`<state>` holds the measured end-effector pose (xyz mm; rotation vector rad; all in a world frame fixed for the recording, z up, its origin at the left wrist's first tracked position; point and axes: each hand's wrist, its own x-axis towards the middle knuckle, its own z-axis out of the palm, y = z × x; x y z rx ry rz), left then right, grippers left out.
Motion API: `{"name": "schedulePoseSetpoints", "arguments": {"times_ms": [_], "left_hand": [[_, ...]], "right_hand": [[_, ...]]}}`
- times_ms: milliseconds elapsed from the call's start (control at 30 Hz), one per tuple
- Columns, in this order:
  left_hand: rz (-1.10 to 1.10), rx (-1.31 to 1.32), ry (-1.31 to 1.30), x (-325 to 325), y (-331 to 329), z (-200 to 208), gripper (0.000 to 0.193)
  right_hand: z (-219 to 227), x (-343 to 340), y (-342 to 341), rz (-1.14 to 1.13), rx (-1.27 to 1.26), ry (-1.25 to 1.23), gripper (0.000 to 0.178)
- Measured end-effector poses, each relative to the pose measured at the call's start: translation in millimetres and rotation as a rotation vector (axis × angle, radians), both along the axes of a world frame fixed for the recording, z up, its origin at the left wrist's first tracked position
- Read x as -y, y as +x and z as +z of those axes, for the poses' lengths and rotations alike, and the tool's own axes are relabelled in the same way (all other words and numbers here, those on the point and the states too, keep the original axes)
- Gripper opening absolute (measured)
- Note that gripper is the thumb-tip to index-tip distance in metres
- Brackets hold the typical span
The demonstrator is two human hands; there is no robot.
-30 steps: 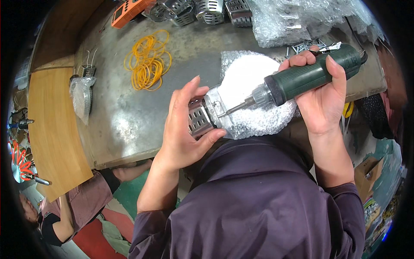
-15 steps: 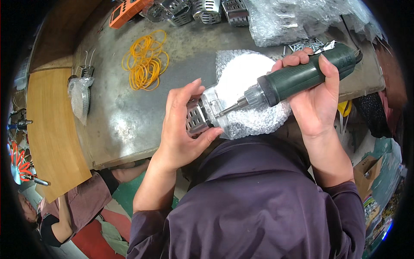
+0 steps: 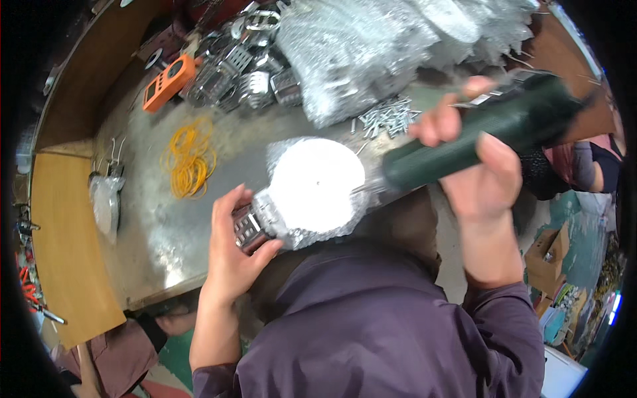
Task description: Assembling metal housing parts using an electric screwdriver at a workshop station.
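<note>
My left hand is closed around a slotted metal piece, thumb on the near side and fingers on the far side. Joined to this piece, or lying against it, is a glaring white disc with bubble wrap showing around its rim. A dark green electric screwdriver, smeared by motion, is gripped in my right hand. Its bit points left, by the disc's right edge; whether it touches cannot be seen.
Loose screws lie beyond the disc, before a pile of bubble-wrapped items. Slotted metal parts crowd the far left near an orange device. Yellow bands lie left. Another person is beyond the wooden board.
The screwdriver has come away from the slotted metal piece, its bit now by the disc's far right side. My view has shifted, showing more of the table's back and the screws.
</note>
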<state>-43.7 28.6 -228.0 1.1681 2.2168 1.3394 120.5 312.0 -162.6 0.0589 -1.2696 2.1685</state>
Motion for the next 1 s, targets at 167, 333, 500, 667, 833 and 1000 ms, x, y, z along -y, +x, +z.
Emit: {"name": "schedulePoseSetpoints", "arguments": {"times_ms": [167, 333, 500, 667, 833, 1000], "left_hand": [[0.01, -0.087, -0.159, 2.9, 0.1, 32.0, 0.081], [-0.135, -0.381, -0.264, -9.9, -9.0, 51.2, 0.064], [-0.109, -0.394, -0.178, -9.4, -7.3, 54.2, 0.056], [-0.228, -0.775, -0.061, -10.9, -4.7, 71.4, 0.057], [-0.149, -1.196, 0.105, -5.9, -34.5, 47.5, 0.045], [-0.164, -0.885, -0.012, 15.5, -23.1, 17.1, 0.038]], "right_hand": [[34.9, -86.2, 48.2, -0.2, 0.708, 1.129, 0.052], [-25.8, -185.4, 68.8, -0.391, 1.115, 1.618, 0.057], [-17.2, -138.5, 52.3, -0.722, 0.896, 1.743, 0.067], [1.0, 12.1, -32.4, -0.309, 0.293, 1.391, 0.06], [0.5, 21.4, -57.2, -0.108, 0.255, 1.516, 0.031], [-49.6, 42.5, -47.2, -0.38, -0.042, 1.764, 0.013]]}}
